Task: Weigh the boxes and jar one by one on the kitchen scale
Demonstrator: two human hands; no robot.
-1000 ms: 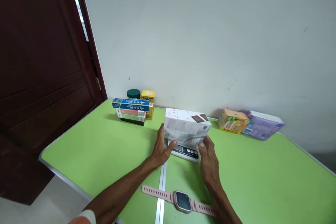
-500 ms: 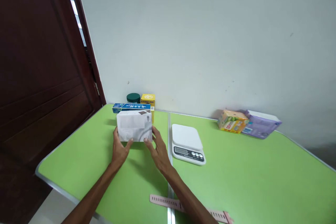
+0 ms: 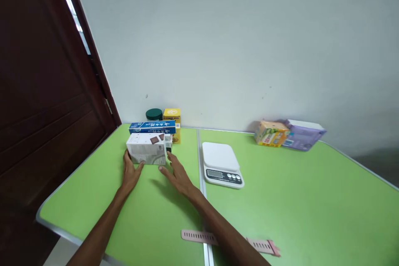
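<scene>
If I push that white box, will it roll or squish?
The white box probably won't roll, since its sides look flat. It's likely fairly stiff, because its edges look straight. It might slide more easily than tip sideways, being wider than it is tall.

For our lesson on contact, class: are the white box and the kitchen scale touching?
Apart: the head view shows green tabletop between the white box and the kitchen scale.

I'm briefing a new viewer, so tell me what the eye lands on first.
The bright green table, spread across the lower view. On its left half, the left hand touches a white box, with the right hand open beside it. Right of the metal strip, the white scale stands out.
</scene>
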